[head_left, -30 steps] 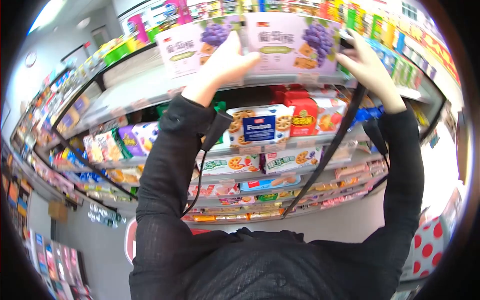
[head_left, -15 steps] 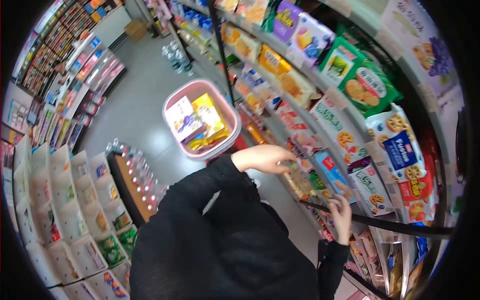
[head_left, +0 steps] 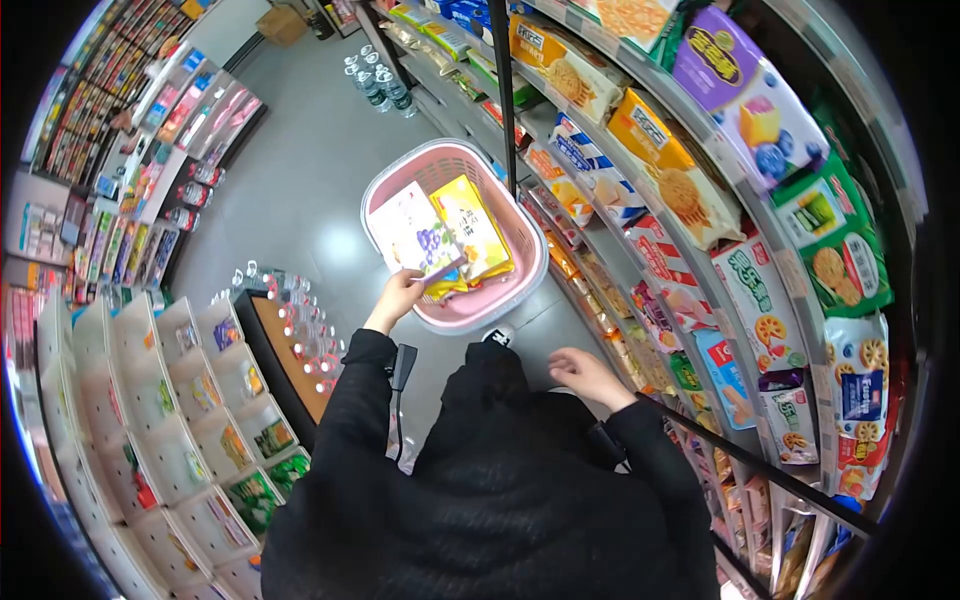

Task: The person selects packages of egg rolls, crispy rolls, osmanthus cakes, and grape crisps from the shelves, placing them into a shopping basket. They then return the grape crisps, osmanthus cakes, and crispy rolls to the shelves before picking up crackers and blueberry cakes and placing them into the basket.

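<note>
My left hand [head_left: 397,298] is at the lower left of a pink basket [head_left: 527,275] with a pale rim. Its closed fingers are on the near corner of a white and purple box [head_left: 412,222], printed with grapes, which lies inside. Beside that box is a yellow packet [head_left: 478,228], and part of another yellow pack shows below it. The left thumb is hidden. Nothing is in my right hand [head_left: 588,375], which hovers to the right with loosely bent, parted fingers, in front of the snack shelves.
Shelves of biscuits [head_left: 765,305] rise along the right, with a black upright post [head_left: 503,90] and a dark rail [head_left: 750,455]. White snack bins [head_left: 150,430] stand at the left beside bottles [head_left: 305,335]. More bottles [head_left: 380,82] stand on the floor ahead.
My left hand has moved from the shelf side to the box in the basket. My right hand has drawn back from the shelf products. The view has shifted.
</note>
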`<state>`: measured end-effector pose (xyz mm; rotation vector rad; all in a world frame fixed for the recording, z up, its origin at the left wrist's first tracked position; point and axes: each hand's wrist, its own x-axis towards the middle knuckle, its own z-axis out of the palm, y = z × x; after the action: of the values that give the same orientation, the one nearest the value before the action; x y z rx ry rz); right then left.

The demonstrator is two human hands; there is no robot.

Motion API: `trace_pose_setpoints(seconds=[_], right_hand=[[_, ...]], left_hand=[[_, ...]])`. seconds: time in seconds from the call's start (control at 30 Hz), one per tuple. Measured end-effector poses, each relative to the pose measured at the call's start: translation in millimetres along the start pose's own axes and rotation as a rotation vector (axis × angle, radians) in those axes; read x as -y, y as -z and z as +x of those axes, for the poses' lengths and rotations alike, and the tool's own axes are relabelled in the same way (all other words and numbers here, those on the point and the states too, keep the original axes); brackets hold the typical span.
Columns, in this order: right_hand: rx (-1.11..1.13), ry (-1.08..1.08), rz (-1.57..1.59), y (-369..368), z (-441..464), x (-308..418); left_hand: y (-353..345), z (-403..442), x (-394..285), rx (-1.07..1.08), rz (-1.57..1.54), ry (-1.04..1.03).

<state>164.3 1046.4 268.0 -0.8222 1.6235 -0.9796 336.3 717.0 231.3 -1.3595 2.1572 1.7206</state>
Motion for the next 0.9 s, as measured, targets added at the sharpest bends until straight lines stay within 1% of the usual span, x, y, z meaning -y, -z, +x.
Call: trace_pose_setpoints(seconds=[0.03,0.07,0.1,0.13,0.2,0.23,0.3,0.33,0.4,0.43,0.47,0.5,0.53,0.57,0.6,0.63,0.7,0.73,0.77,0.8,0.87,0.9], right_hand=[[0.052,0.004,-0.023,-7,21,11],[0.041,-0.012,-0.009,-16,46,12],[0.123,0.003,0.034,-27,75,5],[0.208,0.018,0.076,-37,99,3],[0.231,0.005,0.162,-53,143,20],[0.224,-0.005,0.171,-60,162,26],[0.106,0.131,-0.110,-74,197,37],[0.093,0.122,-0.093,-77,212,46],[0.187,-0.181,0.110,-81,234,56],[0.246,-0.261,0.384,-87,247,41],[0.228,-0.264,0.398,-89,253,34],[0.226,-0.303,0.543,-90,256,31],[0.223,-0.338,0.688,-92,258,29],[0.230,-0.365,0.743,-93,258,27],[0.214,-0.362,0.750,-94,258,27],[0.230,-0.345,0.794,-94,257,27],[0.234,-0.319,0.834,-90,256,34],[0.278,-0.316,0.840,-88,253,40],[0.324,-0.313,0.845,-85,250,46],[0.312,-0.305,0.842,-84,247,47],[0.295,-0.170,0.846,-85,240,43],[0.313,-0.019,0.710,-90,249,19]], left_hand=[[13,30,22,-0.130,0.128,-0.113],[24,52,35,-0.258,0.252,-0.226],[30,45,-4,-0.365,0.318,-0.203],[41,63,-3,-0.344,0.320,-0.194],[64,99,0,-0.513,0.533,-0.327],[72,112,-6,-0.498,0.536,-0.326],[88,134,-17,-0.427,0.534,-0.258],[93,146,-15,-0.408,0.546,-0.262],[99,167,-12,-0.349,0.576,-0.262],[99,175,-10,-0.327,0.586,-0.272],[99,181,-8,-0.259,0.580,-0.219],[99,184,-7,-0.193,0.574,-0.164],[98,186,-5,-0.175,0.581,-0.173],[98,188,-4,-0.107,0.581,-0.161],[97,187,-6,-0.043,0.580,-0.151],[95,183,-8,-0.100,0.544,-0.156],[95,176,-16,-0.110,0.521,-0.173],[95,172,-19,-0.127,0.497,-0.173],[99,171,-18,-0.087,0.440,-0.108],[101,179,8,-0.195,0.366,-0.222],[111,173,12,-0.118,0.232,-0.246],[113,164,7,-0.105,0.174,-0.277]])
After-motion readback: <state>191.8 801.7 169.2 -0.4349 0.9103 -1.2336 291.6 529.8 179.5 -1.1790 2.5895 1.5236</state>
